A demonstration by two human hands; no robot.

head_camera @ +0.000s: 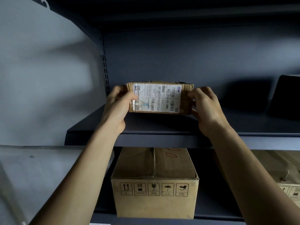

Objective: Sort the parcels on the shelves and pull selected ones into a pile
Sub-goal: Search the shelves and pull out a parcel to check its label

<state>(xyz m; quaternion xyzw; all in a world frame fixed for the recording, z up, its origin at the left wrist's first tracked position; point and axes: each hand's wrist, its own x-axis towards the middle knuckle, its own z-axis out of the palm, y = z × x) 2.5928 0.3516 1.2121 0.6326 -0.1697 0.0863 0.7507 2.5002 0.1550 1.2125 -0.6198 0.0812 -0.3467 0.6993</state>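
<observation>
Head view, left hand (116, 108) and right hand (207, 108) grasping one labelled parcel (159, 98), two boxes (154, 181) below

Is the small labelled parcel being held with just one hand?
No, the left hand grips one end of the small labelled parcel and the right hand grips the other.

The white shipping label (156, 98) on the small parcel (186, 101) bears, printed sideways among barcodes, the code E14-00-888; its fine print is too small to read. The large carton (154, 202) shows five boxed handling signs on its front: up-arrows, one unclear, a glass, an umbrella, a boot. The red scrawl (171, 151) on its top is illegible
</observation>
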